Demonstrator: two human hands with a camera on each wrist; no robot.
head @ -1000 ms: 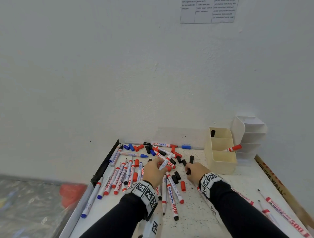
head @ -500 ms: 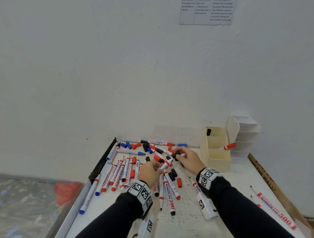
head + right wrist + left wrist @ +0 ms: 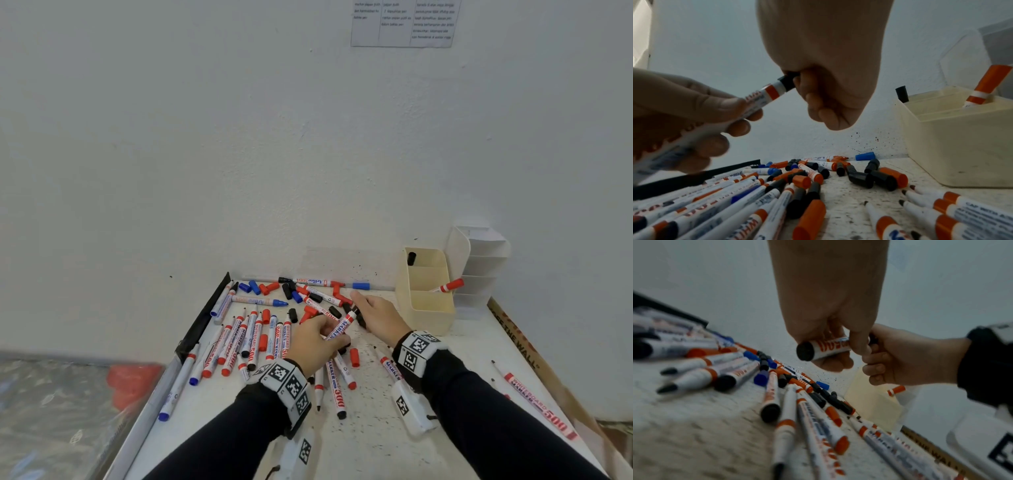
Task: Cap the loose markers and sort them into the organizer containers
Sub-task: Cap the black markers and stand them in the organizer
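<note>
— Mid-capping: our left hand (image 3: 317, 339) grips a marker (image 3: 340, 327) above the table (image 3: 376, 428); our right hand (image 3: 378, 317) pinches a black cap (image 3: 787, 81) onto its tip.

— Next, we judge: press home, then drop it in the beige organizer (image 3: 428, 308).

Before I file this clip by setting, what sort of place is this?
Probably an office or classroom work corner: a white table strewn with whiteboard markers, desk organizers, and a printed sheet taped to the bare wall.

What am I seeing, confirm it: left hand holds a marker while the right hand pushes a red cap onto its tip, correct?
Not quite: the cap is black, not red, as the right wrist view shows. The rest stands: the left hand holds the marker while the right hand pushes the cap onto its tip.
</note>
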